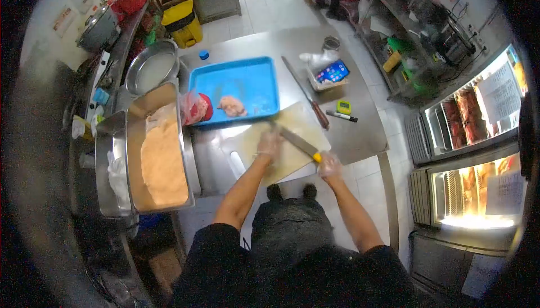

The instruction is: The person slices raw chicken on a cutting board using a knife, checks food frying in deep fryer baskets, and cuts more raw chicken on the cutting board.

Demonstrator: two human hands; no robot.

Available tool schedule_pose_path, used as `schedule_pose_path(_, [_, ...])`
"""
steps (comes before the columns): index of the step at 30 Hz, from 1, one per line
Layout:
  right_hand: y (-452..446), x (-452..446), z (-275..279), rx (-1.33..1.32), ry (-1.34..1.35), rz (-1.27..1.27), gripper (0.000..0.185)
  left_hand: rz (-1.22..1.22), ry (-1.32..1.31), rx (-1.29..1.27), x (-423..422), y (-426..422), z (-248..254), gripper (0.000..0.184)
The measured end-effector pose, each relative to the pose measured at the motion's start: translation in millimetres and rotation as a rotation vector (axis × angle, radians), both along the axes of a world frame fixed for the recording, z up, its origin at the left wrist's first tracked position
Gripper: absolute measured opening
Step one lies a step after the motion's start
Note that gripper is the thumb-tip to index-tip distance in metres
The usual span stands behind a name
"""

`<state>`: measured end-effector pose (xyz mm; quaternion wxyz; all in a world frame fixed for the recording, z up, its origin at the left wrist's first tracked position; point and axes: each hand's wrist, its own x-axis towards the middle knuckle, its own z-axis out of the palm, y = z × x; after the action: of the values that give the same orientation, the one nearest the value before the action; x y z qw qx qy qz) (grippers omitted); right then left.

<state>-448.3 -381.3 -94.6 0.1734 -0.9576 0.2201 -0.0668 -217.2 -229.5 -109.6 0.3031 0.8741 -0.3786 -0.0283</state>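
Observation:
My right hand [329, 167], in a clear plastic glove, is closed round the yellow handle of a large kitchen knife [301, 143]. The blade points left across a pale cutting board [292, 164]. My left hand [269, 144], also gloved, is over the board by the blade's tip; its fingers are blurred, and anything under them is hidden. Behind the board is a blue tray [261, 86] with a piece of raw meat, seemingly chicken [232, 106]. A clear plastic bag with something red [196, 108] lies at the tray's left corner.
A deep metal pan of orange-tan powder [164, 162] stands left, beside a narrower pan [115, 176] and a round metal bowl [152, 67]. Rightward lie a sharpening steel [306, 94], a marker [342, 116], a green timer [343, 107] and a phone [333, 72]. Lit display cabinets [469, 111] stand far right.

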Motion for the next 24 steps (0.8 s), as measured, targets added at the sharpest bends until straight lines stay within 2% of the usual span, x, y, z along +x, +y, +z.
schedule_pose_path(2, [1.6,-9.2,29.8,0.137,0.274,-0.066,0.035,-0.014,0.250,0.113,11.6,-4.0,-3.9,0.022])
schedule_pose_path(3, [3.1,-19.6,29.3,0.204,0.286,-0.081,0.038,-0.142,-0.111,0.345,15.7,-3.2,-0.4,0.024])
schedule_pose_path(5, [6.1,-44.0,33.9,0.335,0.302,-0.112,0.044,0.185,0.754,-0.455,11.2,10.2,7.5,0.025])
schedule_pose_path(7, [10.8,-50.3,69.7,0.470,0.432,-0.108,0.048,0.313,0.746,-0.518,15.8,35.4,26.1,0.030])
schedule_pose_path(8, [10.3,-45.2,89.4,0.525,0.487,-0.096,0.050,0.251,0.332,-0.159,25.3,55.6,40.5,0.035])
schedule_pose_path(10, [5.3,-33.8,94.1,0.500,0.523,0.067,0.049,0.389,0.278,-0.199,29.6,83.5,51.1,0.034])
schedule_pose_path(12, [0.0,-19.1,78.4,0.431,0.554,0.187,0.051,0.521,0.423,-0.234,17.5,88.6,82.3,0.031])
schedule_pose_path(13, [-8.7,-20.2,51.1,0.449,0.524,0.152,0.046,0.583,0.509,-0.242,9.0,89.7,91.7,0.029])
schedule_pose_path(16, [-47.4,-12.5,8.1,0.464,0.559,0.080,0.051,0.610,0.600,-0.368,-10.6,72.6,74.9,0.024])
schedule_pose_path(17, [-59.1,-14.7,12.3,0.460,0.452,0.102,0.047,0.544,0.654,-0.403,-17.0,64.7,71.0,0.025])
schedule_pose_path(20, [-81.4,-13.9,31.8,0.459,0.505,0.102,0.042,0.578,0.769,-0.267,-37.4,37.1,30.8,0.024])
schedule_pose_path(22, [-75.1,-13.3,35.7,0.457,0.458,0.130,0.033,0.554,0.469,-0.195,-52.4,26.3,-51.3,0.027])
schedule_pose_path(23, [-64.3,-8.2,48.2,0.472,0.457,0.121,0.029,0.535,0.322,-0.156,-58.7,25.7,-76.3,0.029])
schedule_pose_path(24, [-54.0,-2.5,58.7,0.484,0.454,0.108,0.024,0.526,0.359,-0.100,-62.7,24.7,-70.8,0.030])
